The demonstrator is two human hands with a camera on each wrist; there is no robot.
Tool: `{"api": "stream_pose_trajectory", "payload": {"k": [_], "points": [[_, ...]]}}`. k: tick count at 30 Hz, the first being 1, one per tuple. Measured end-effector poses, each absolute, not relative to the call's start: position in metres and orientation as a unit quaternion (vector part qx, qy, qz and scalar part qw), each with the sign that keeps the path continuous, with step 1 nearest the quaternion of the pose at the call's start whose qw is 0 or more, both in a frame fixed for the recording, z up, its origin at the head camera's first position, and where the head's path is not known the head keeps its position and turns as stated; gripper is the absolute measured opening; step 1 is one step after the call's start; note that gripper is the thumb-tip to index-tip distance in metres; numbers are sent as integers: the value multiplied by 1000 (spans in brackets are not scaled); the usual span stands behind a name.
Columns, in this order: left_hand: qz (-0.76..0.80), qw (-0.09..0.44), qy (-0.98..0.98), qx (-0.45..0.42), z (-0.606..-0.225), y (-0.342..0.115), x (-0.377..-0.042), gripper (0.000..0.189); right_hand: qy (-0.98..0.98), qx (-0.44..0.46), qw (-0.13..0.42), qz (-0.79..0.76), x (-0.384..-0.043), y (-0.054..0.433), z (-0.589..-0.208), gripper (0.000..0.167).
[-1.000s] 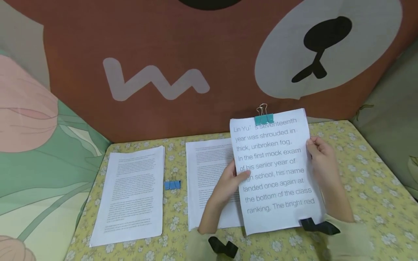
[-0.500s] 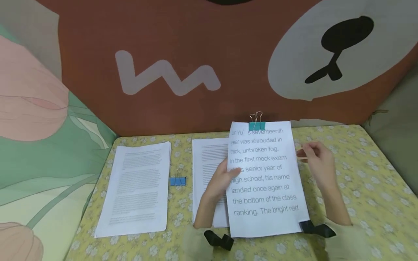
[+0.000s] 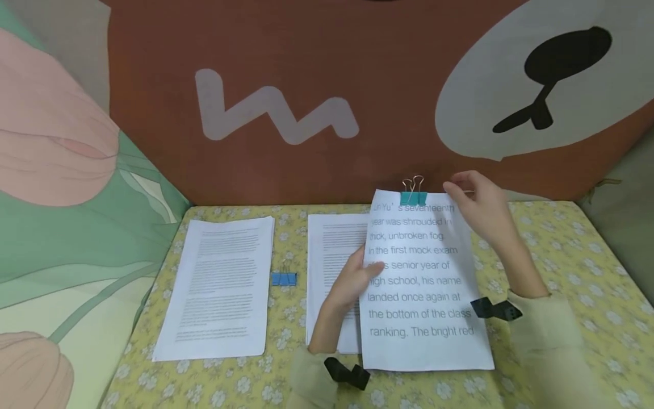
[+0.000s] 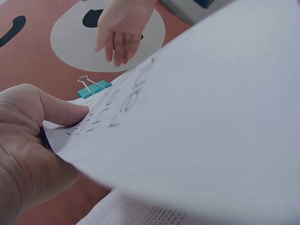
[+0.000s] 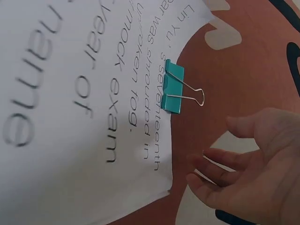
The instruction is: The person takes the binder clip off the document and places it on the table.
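Note:
A stack of large-print paper (image 3: 416, 295) is held tilted up over the table, with a teal binder clip (image 3: 413, 197) on its top edge and the clip's wire handles standing upward. My left hand (image 3: 352, 281) grips the stack's left edge, thumb on the printed face, as the left wrist view shows too. Beside the top right corner, my right hand (image 3: 480, 204) is apart from the paper. In the right wrist view its fingers (image 5: 220, 171) are loosely bent, with nothing between them, close to the clip's handles.
A small-print paper stack (image 3: 219, 289) lies at the left of the flowered table (image 3: 286, 329). To its right sits a blue binder clip (image 3: 284, 279). Another small-print stack (image 3: 332, 244) is partly covered by the raised paper. A brown printed backdrop (image 3: 286, 170) rises behind the table.
My right hand has let go of the paper's right edge and moved up toward the top right corner by the teal clip. My left hand keeps its grip; the head view has shifted.

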State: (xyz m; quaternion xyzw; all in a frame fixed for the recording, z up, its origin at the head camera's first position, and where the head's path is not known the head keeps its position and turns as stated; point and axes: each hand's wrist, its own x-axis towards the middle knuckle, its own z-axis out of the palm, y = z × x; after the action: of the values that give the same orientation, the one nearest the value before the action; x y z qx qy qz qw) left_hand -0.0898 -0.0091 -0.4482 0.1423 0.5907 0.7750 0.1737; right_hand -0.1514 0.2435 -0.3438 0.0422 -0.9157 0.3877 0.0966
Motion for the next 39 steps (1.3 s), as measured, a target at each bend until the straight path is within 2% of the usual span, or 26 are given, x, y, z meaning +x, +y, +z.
{"api": "stream_pose_trajectory", "payload": {"k": [7, 11, 17, 22, 32, 39], "points": [[760, 179, 605, 155, -447, -7, -90, 57, -928, 101, -14, 359, -175, 241, -335, 71], [751, 184, 614, 160, -446, -5, -89, 59, -927, 129, -52, 349, -186, 241, -333, 69], [746, 190, 617, 166, -444, -3, -87, 59, -917, 164, -78, 356, -194, 240, -339, 58], [742, 184, 620, 176, -446, -2, -87, 57, -912, 165, -87, 366, -197, 246, -342, 57], [743, 167, 624, 175, -450, -5, -89, 55, -887, 120, -125, 428, -196, 264, -341, 57], [748, 188, 612, 172, -451, -7, -89, 53, -874, 94, -123, 461, -196, 263, -344, 56]]}}
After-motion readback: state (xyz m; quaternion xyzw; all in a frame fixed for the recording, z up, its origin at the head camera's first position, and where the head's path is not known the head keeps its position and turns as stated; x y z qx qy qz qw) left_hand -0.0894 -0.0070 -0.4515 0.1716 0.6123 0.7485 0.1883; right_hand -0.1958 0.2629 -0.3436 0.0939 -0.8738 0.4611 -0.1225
